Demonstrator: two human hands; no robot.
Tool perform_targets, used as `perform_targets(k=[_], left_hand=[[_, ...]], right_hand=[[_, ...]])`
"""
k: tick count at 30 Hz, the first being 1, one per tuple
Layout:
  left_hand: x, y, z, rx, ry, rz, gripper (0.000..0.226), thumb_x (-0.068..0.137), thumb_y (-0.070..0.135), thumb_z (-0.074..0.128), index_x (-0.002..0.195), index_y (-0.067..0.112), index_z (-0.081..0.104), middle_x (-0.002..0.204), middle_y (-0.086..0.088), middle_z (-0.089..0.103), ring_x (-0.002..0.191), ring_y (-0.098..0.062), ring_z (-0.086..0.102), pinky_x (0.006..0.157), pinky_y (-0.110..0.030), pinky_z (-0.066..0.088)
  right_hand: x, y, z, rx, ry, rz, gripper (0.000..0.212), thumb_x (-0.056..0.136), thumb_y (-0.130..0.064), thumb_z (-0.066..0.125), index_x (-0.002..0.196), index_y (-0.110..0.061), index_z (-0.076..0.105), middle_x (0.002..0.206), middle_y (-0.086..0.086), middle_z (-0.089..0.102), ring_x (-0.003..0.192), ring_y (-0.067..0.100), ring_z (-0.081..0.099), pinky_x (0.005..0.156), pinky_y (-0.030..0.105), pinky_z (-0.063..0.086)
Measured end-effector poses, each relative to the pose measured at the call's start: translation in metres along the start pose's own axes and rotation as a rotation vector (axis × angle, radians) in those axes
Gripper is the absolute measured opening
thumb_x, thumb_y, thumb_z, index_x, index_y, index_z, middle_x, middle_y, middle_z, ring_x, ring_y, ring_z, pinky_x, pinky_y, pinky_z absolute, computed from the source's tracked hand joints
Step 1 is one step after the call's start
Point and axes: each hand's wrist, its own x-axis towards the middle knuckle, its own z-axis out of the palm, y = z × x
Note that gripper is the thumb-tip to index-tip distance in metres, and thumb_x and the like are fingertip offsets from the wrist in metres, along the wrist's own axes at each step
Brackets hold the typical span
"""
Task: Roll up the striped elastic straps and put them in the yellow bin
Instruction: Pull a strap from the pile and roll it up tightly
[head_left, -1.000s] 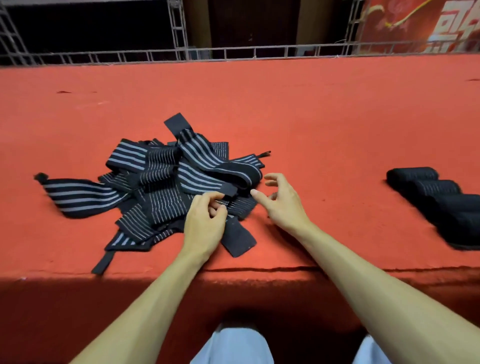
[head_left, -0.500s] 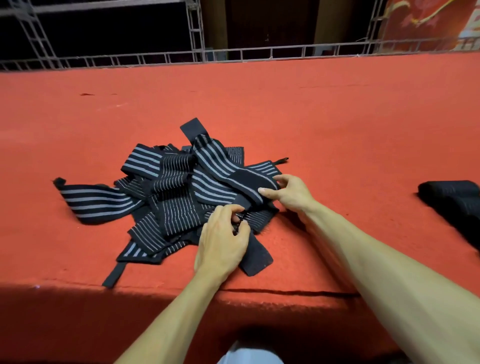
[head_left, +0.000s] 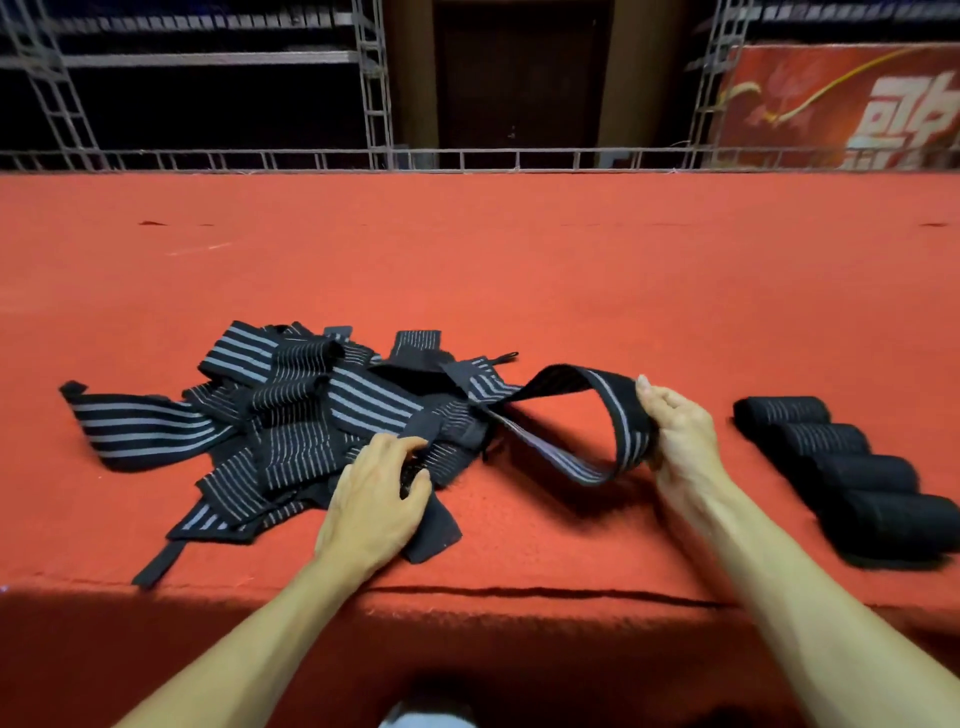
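Your right hand (head_left: 680, 441) grips the soft, stretchy black-and-grey striped elastic strap (head_left: 587, 382); your left hand (head_left: 374, 499) pinches the tangled pile (head_left: 311, 415) beside it. Take an end.

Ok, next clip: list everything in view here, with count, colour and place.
loose straps: tangled heap, count unclear, black with grey stripes, left of centre
lifted strap: one, black with grey stripes, looping rightward out of the heap
rolled straps: four, black, row at right
carpet: one, red, covers the surface
metal truss: grey, along the far edge
banner: one, red, far right
left hand: one, grips a strap in the heap
right hand: one, grips the lifted strap
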Motion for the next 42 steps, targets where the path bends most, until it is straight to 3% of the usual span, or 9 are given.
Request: perform_targets(k=[10,15,18,22,26,29,34,38,42], left_hand=[[0.008,0.034,0.004,0.114,0.141,0.214,0.039,0.088,0.034,0.035,0.113,0.017,0.060,0.108,0.003,0.057,0.105,-0.014,0.049,0.091,-0.027,0.028],[0.038,0.051,0.017,0.106,-0.096,0.212,0.058,0.088,0.045,0.022,0.122,0.015,0.059,0.120,0.000,0.059,0.115,-0.018,0.052,0.102,-0.036,0.035],[0.053,0.046,0.022,0.232,-0.176,0.234,0.047,0.095,0.039,0.031,0.124,0.015,0.059,0.125,-0.002,0.059,0.120,-0.018,0.052,0.105,-0.036,0.033],[0.074,0.032,0.016,0.293,-0.157,0.156,0.036,0.099,0.025,0.041,0.129,0.012,0.057,0.132,-0.006,0.056,0.125,-0.021,0.049,0.107,-0.033,0.030],[0.089,0.005,0.014,0.195,-0.227,-0.013,0.040,0.100,0.028,0.039,0.136,0.012,0.048,0.144,-0.005,0.042,0.130,-0.026,0.044,0.110,-0.036,0.031],[0.094,-0.009,0.019,0.175,-0.222,-0.062,0.043,0.101,0.030,0.036,0.141,0.016,0.041,0.151,0.001,0.034,0.127,-0.029,0.048,0.106,-0.038,0.035],[0.094,-0.010,0.023,0.169,-0.132,-0.053,0.047,0.098,0.033,0.040,0.144,0.024,0.035,0.150,0.007,0.034,0.122,-0.030,0.049,0.104,-0.038,0.034],[0.088,-0.007,0.026,0.243,0.010,0.021,0.036,0.094,0.029,0.047,0.128,0.017,0.049,0.129,0.002,0.042,0.107,-0.027,0.051,0.098,-0.034,0.034],[0.092,-0.014,0.032,0.339,-0.033,0.161,0.061,0.091,0.028,0.044,0.147,0.012,0.027,0.157,-0.002,0.022,0.146,-0.012,0.014,0.121,-0.031,0.002]], right_hand=[[-0.024,0.019,-0.019,-0.153,-0.050,0.027,0.018,0.088,-0.015,0.069,0.071,-0.009,0.068,0.063,0.000,0.066,0.058,0.012,0.058,0.057,0.026,0.047],[-0.019,0.030,-0.013,-0.536,-0.030,-0.132,0.019,0.085,-0.019,0.073,0.067,-0.016,0.068,0.066,-0.001,0.067,0.066,0.011,0.057,0.067,0.031,0.045],[-0.017,0.031,-0.006,-0.804,-0.040,-0.130,0.010,0.083,-0.024,0.072,0.090,-0.016,0.072,0.071,-0.005,0.064,0.076,0.015,0.060,0.069,0.024,0.038],[-0.012,0.027,0.013,-1.111,-0.105,-0.062,0.037,0.083,-0.022,0.063,0.120,-0.026,0.060,0.106,0.000,0.064,0.106,0.027,0.061,0.087,0.033,0.047],[-0.006,0.017,0.047,-1.417,-0.203,-0.262,0.047,0.083,-0.005,0.049,0.129,-0.013,0.044,0.127,0.008,0.048,0.118,0.032,0.047,0.094,0.041,0.039],[0.008,0.012,0.074,-1.351,-0.228,-0.354,0.048,0.087,-0.004,0.039,0.134,-0.010,0.042,0.130,0.011,0.053,0.121,0.032,0.048,0.098,0.042,0.038],[0.050,0.022,0.123,-1.344,-0.400,-0.021,0.054,0.100,-0.047,0.035,0.138,-0.007,0.033,0.136,0.017,0.052,0.126,0.036,0.048,0.096,0.044,0.039],[0.069,0.052,0.140,-1.424,-0.419,-0.001,0.063,0.091,-0.061,0.047,0.137,-0.018,0.042,0.142,0.009,0.040,0.133,0.034,0.034,0.104,0.047,0.031],[0.070,0.069,0.131,-1.297,-0.311,-0.045,0.050,0.088,-0.061,0.053,0.128,-0.031,0.052,0.131,0.003,0.050,0.127,0.028,0.039,0.101,0.041,0.027]])
